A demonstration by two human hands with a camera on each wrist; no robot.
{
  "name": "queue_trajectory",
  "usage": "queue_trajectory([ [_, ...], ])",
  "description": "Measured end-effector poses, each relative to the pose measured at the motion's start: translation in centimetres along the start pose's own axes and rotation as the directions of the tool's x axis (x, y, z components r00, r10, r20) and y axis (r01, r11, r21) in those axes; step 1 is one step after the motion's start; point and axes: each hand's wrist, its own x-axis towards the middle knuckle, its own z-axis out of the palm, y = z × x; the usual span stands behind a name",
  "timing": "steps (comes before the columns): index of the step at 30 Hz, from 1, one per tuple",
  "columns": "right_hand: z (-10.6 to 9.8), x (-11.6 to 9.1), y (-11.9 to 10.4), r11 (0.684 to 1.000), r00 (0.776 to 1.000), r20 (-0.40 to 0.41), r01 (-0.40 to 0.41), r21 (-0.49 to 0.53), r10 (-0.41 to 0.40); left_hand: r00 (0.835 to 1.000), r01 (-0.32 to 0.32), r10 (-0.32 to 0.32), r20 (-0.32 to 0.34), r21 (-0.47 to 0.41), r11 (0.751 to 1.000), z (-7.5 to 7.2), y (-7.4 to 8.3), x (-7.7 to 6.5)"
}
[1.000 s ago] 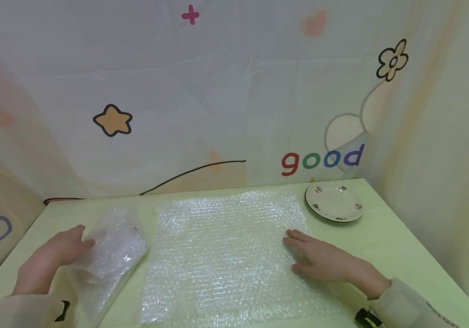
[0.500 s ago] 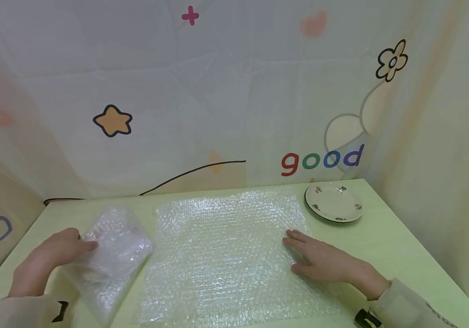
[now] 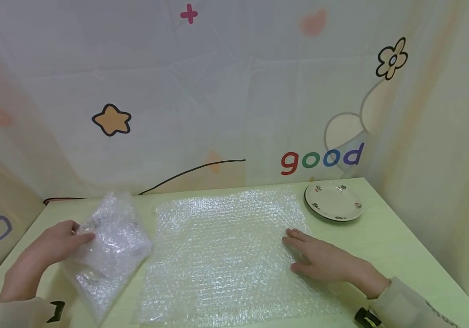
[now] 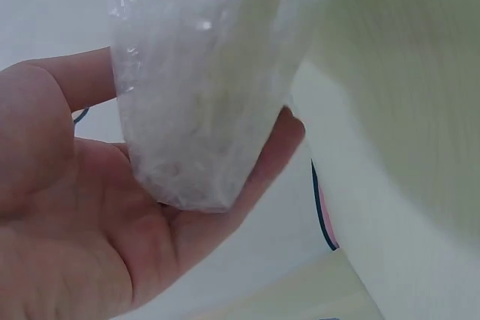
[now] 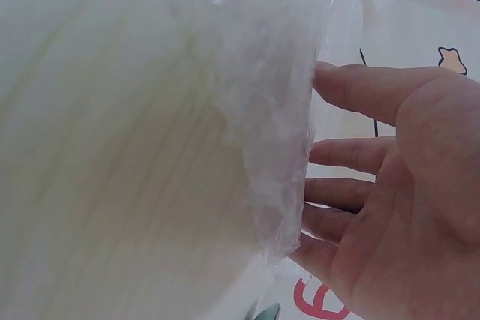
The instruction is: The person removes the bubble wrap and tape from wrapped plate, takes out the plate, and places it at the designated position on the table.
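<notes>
At the left, a folded bubble-wrap bundle [image 3: 115, 243] bulges in its middle; what it wraps is hidden. My left hand [image 3: 56, 241] holds it by its left side, and in the left wrist view the bundle's edge [image 4: 187, 140] sits between thumb and fingers. A flat sheet of clear bubble wrap [image 3: 222, 259] covers the middle of the table. On its right edge rests my right hand [image 3: 326, 262], fingers extended toward the left. The right wrist view shows those fingertips [image 5: 330, 80] right at the sheet's edge [image 5: 281, 148].
A small stack of white plates [image 3: 334, 202] with a printed rim pattern stands at the table's back right corner. The pale green table [image 3: 394, 255] meets a printed curtain [image 3: 201, 114] at the back, and more curtain hangs at both sides.
My left hand has shifted slightly up and left, its fingers now over the bundle's edge. The bundle has turned and its far corner stands higher. My right hand has stayed put.
</notes>
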Motion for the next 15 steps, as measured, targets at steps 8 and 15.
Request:
queue_trajectory([
  [8,-0.05,0.02,0.03,1.000,1.000,0.002,-0.001,0.008,0.001,0.998,-0.034,0.028,-0.052,-0.105,0.994,-0.29,0.76,-0.45],
  [15,-0.01,0.00,0.10,1.000,1.000,0.004,0.004,-0.008,-0.004,0.996,-0.036,0.024,-0.087,-0.134,0.990,-0.38,1.05,-0.84],
])
